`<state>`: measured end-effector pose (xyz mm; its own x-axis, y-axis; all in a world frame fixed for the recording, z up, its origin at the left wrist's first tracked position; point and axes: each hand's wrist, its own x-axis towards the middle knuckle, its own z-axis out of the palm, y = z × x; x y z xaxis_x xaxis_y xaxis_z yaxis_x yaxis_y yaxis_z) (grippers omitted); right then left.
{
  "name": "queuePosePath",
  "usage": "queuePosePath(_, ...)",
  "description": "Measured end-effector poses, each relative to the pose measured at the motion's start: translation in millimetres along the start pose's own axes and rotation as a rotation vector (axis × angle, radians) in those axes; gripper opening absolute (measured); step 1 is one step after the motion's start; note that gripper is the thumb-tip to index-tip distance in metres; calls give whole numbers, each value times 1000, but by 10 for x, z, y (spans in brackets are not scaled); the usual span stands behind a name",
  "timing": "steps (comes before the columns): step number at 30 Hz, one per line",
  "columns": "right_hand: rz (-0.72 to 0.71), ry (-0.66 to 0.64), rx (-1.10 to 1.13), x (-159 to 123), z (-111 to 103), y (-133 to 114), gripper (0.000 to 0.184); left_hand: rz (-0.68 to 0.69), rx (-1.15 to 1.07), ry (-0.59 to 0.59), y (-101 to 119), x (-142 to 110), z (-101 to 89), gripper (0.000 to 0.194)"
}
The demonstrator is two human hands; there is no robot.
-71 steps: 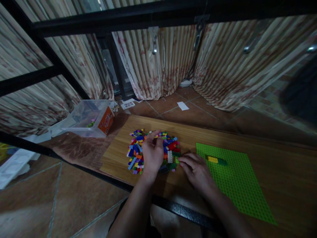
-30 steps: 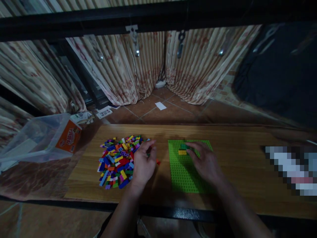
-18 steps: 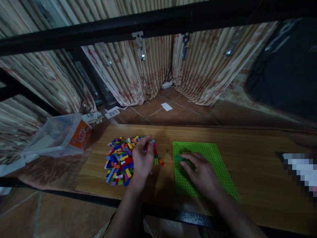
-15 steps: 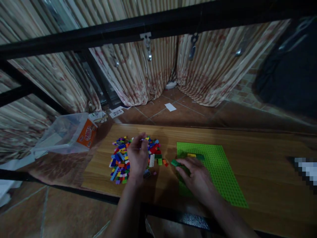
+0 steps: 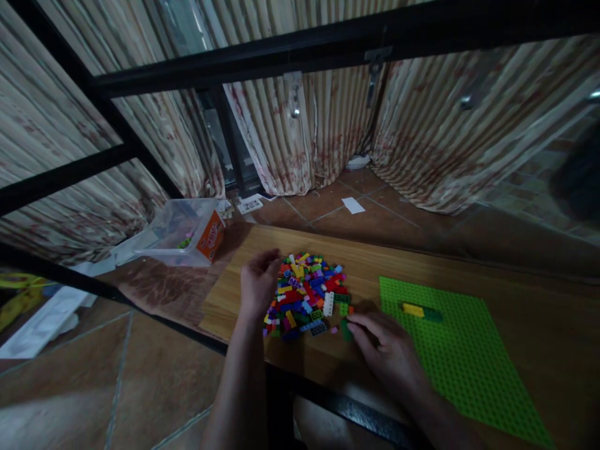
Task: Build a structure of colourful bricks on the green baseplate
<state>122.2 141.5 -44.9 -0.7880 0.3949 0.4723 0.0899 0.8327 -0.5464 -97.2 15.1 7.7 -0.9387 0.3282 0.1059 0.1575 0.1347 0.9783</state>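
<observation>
Between the thumb and fingers of my right hand [image 5: 387, 344] is a dark green toy brick [image 5: 345, 330], just off the near right edge of the brick pile. My left hand [image 5: 257, 281] is at the far left side of the pile of mixed coloured bricks [image 5: 307, 294], its thumb and fingers slightly apart; I see nothing held in it. To the right of my right hand lies a bright green studded baseplate [image 5: 469, 350]. A yellow brick [image 5: 412, 310] and a dark green brick [image 5: 432, 315] sit end to end near its far left corner.
The wooden table [image 5: 360, 256] has a black metal frame along its near edge. Beyond its left end, a clear plastic bin [image 5: 175, 255] with an orange label stands on the floor. Black metal bars [image 5: 281, 59] cross in front of striped curtains [image 5: 300, 137].
The view has turned left, so table and bin appear farther right. My left hand has moved from over the pile to its left side. My right hand, still holding the green brick, is nearer the pile.
</observation>
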Motion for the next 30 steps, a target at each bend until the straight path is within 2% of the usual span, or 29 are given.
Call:
queuePosePath(4, -50, 27, 26, 30, 58, -29, 13, 75, 393, -226, -6, -30, -138, 31)
queuePosePath(10, -56, 14, 61, 39, 99, -36, 12, 269, 661, -389, 14, -123, -106, 32)
queuePosePath(15, -60, 13, 57, 33, 84, -24, 11, 294, 784, -369, -4, -144, -57, 24)
queuePosePath(21, -42, 39, 43, 40, 36, -9, 12, 250, 769, -373, 10, -118, -44, 19)
queuePosePath(30, 19, 42, 44, 69, -63, -28, 16, 276, 772, -363, 41, -119, -36, 15)
